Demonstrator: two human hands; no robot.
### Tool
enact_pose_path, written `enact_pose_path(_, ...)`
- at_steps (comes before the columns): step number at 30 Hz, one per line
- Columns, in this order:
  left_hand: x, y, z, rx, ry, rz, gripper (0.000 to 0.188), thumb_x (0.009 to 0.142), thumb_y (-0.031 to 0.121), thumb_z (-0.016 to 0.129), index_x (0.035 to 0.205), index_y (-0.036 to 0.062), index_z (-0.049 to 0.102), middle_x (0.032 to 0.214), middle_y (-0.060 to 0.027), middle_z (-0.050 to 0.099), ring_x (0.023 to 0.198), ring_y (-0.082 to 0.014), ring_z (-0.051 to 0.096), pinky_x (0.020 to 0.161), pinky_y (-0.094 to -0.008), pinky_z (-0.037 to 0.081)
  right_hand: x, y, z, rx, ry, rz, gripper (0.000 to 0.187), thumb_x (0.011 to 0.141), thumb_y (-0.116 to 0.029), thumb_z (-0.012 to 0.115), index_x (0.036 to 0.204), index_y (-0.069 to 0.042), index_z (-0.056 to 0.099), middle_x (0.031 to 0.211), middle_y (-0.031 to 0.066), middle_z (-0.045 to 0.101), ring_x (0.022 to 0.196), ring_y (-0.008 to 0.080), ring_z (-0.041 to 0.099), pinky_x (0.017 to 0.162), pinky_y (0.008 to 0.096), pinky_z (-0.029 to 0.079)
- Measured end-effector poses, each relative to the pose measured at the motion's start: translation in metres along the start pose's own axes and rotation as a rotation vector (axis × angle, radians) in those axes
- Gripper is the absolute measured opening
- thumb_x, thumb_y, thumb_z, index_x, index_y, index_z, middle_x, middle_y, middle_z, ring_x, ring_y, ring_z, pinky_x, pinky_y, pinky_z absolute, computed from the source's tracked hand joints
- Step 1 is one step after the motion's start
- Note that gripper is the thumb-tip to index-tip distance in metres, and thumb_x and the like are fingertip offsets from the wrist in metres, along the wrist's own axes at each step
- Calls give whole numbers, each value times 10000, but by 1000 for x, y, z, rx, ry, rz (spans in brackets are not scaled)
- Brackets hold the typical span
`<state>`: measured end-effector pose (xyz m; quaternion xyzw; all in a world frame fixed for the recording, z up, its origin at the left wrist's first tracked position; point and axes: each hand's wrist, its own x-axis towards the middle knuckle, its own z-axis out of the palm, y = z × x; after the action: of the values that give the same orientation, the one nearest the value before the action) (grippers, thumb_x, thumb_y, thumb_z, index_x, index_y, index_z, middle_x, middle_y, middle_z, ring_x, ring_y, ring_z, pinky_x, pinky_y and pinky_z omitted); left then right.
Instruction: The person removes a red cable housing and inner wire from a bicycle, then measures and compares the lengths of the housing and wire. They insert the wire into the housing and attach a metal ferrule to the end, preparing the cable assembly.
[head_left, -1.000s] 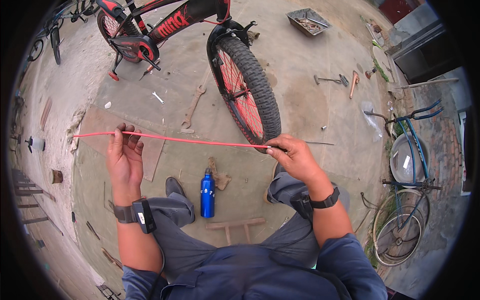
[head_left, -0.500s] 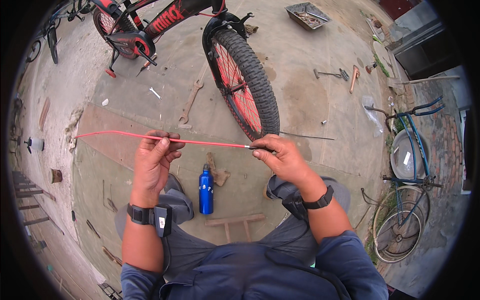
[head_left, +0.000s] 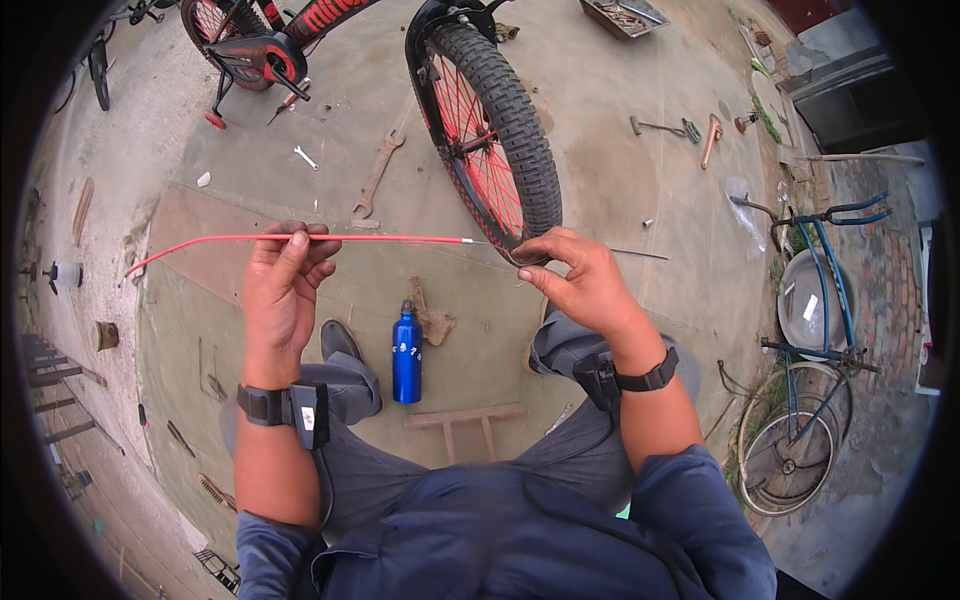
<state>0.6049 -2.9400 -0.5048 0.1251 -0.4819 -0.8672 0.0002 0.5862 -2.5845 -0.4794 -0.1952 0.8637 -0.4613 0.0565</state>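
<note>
A thin red cable housing (head_left: 390,238) stretches across in front of me, its far left end drooping. My left hand (head_left: 283,268) is closed on it, thumb and fingers pinching it from below. At its right end sits a small silver ferrule, and from there a thin inner wire (head_left: 488,244) runs to my right hand (head_left: 568,268). The thumb and forefinger of that hand pinch the wire; its tip is hidden by them. Just beyond my right hand stands the bike's front wheel (head_left: 515,130), with a black knobby tyre and red spokes.
A blue bottle (head_left: 407,358) stands between my feet, beside a wooden-handled hammer-like tool (head_left: 432,322). A large wrench (head_left: 382,178) and a small wrench (head_left: 306,158) lie ahead. Farther off are a tool tray (head_left: 625,18) and a pipe wrench (head_left: 711,142). A blue bike frame (head_left: 822,270) leans at right.
My right hand has moved away from the ferrule, so bare wire now shows between them. My left hand has moved left and up with the red housing.
</note>
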Motion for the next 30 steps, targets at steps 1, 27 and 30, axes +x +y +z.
enact_pose_path(1, 0, 0, 0, -2, 4, 14, 136, 996, 124, 613, 1116, 63, 591, 1104, -130, 689, 979, -246, 712, 781, -320, 572, 0, 0, 0, -21, 2, -4, 186, 832, -80, 771, 1008, -40, 723, 909, 100, 708, 846, 243, 658, 771, 340, 518)
enact_pose_path(27, 0, 5, -1, 8, 41, 35, 139, 995, 120, 612, 1118, 57, 600, 1089, -121, 692, 977, -236, 709, 777, -304, 575, 1, 9, 4, -21, 53, -4, 145, 855, -30, 732, 999, -32, 725, 915, 89, 704, 844, 213, 661, 752, 326, 516)
enact_pose_path(30, 1, 5, -2, 3, 44, 39, 136, 995, 123, 614, 1113, 55, 605, 1079, -119, 694, 974, -234, 709, 779, -305, 577, 2, 9, 3, -18, 61, 0, 158, 856, -27, 727, 1014, -25, 721, 934, 95, 700, 854, 212, 664, 760, 322, 520)
